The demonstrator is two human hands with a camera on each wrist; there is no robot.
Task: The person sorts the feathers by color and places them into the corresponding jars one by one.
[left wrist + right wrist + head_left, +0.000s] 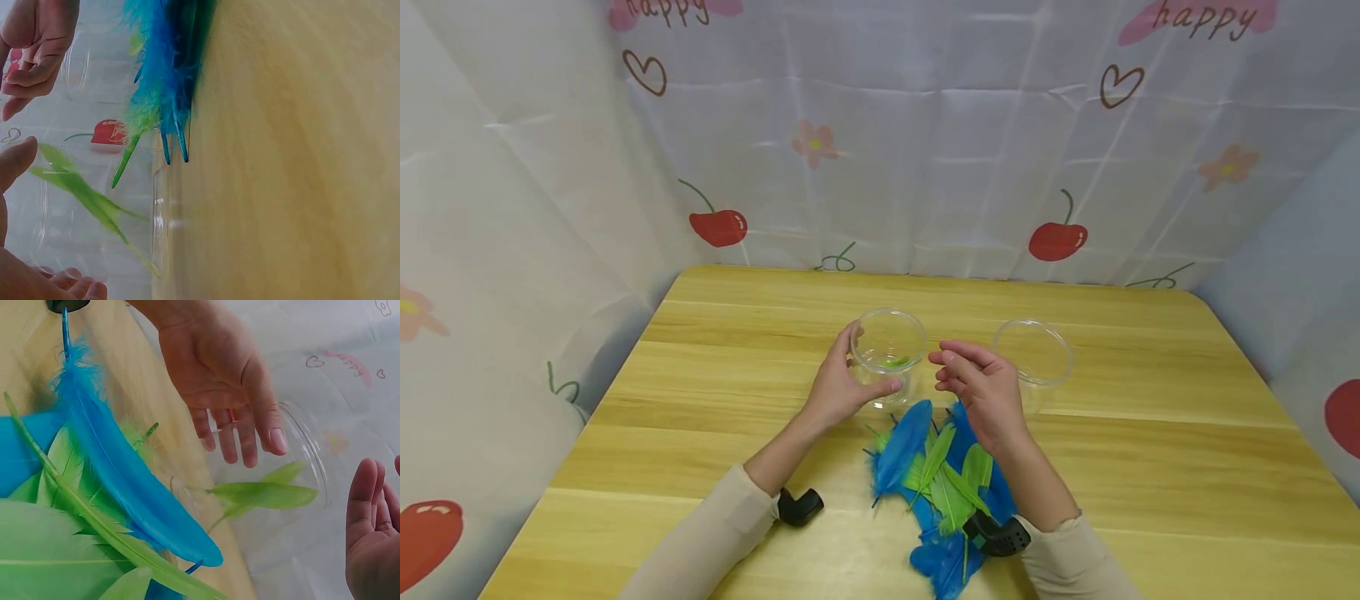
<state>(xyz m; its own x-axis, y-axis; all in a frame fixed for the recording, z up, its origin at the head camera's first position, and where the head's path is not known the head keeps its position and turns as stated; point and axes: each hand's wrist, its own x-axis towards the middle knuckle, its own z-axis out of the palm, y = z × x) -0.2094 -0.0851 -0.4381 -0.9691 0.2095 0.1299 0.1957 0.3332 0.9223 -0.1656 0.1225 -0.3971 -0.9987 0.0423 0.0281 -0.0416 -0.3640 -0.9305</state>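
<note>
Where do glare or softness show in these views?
Head: small glints on the cup in the left hand, pale sheen on the tabletop; left wrist: wood grain looks soft, smeared; right wrist: bright streaks along that cup's rim.

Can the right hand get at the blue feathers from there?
Likely yes: the right hand looks empty, and the blue feathers lie close by on the table, at least one uncovered.

Down at eight o'clock, my left hand [19, 275] curls round the clear cup [75, 240], green feathers [87, 195] slanting inside! My right hand [44, 47] hangs at ten, fingers loosely bent. Blue feathers [167, 72] bunch at eleven, quills [181, 141] pointing to six, and wooden tabletop [287, 156] fills three.
</note>
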